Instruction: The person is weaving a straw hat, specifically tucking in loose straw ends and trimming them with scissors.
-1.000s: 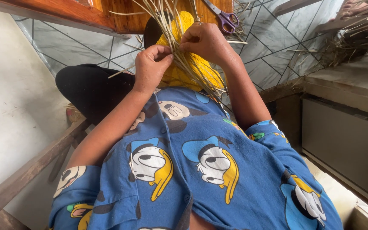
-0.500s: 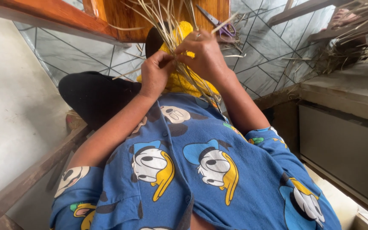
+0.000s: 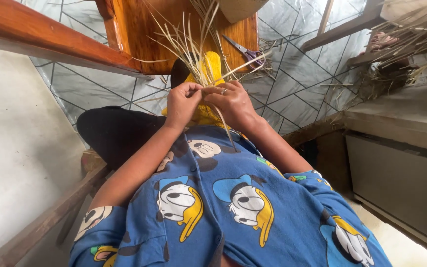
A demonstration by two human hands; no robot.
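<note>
No packages, labels, signs or screens in view.

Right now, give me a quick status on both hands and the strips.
Left hand and right hand both pinching pale straw strips. Scissors on wooden stool beyond. Nothing blocking.

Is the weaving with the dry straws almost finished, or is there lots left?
Lots left, it seems. Both hands, left hand and right hand, pinch the straw strips together at one spot. Any woven part is hidden behind them. Above, long loose ends fan out unwoven, and the scissors lie unused on the wooden stool.
</note>
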